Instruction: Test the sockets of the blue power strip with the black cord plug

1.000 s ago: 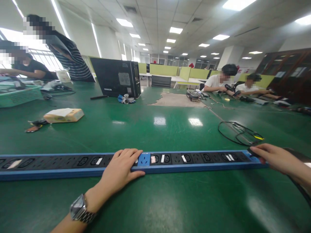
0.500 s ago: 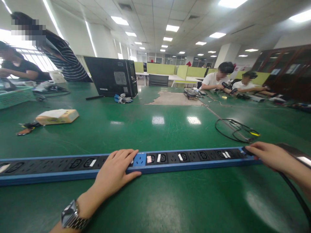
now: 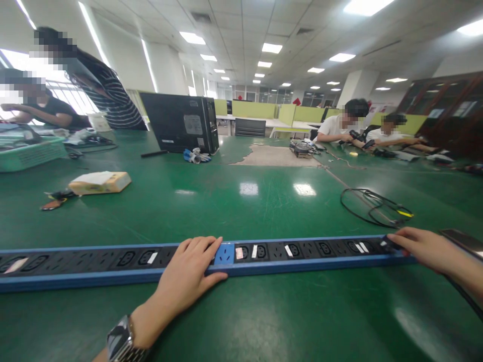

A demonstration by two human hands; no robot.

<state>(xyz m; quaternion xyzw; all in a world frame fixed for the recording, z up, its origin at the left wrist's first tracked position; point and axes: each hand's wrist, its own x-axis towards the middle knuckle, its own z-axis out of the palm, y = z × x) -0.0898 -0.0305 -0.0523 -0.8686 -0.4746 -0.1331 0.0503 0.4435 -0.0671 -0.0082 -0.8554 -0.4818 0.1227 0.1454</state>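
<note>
A long blue power strip (image 3: 298,265) with black sockets and one blue socket lies across the green table. My left hand (image 3: 190,269) spans it left of the blue socket, thumb on the near side and fingers over the top. A metal watch (image 3: 124,339) is on that wrist. At the strip's right end my right hand (image 3: 426,246) pinches a black plug (image 3: 393,243) by its body, against the socket face. Whether its pins are inserted cannot be seen. A black cord (image 3: 464,296) runs below the right forearm.
Beyond the strip lie a coiled black cable (image 3: 372,206) and a tissue pack (image 3: 100,182). A black computer case (image 3: 181,123), gloves (image 3: 196,156) and a green basket (image 3: 33,153) stand farther back. Several people work around the table. A dark flat object (image 3: 458,239) lies far right.
The whole view has shifted slightly right and down. My left hand keeps its place on the strip. My right hand still holds the plug at the strip's right end, now slightly lower against it.
</note>
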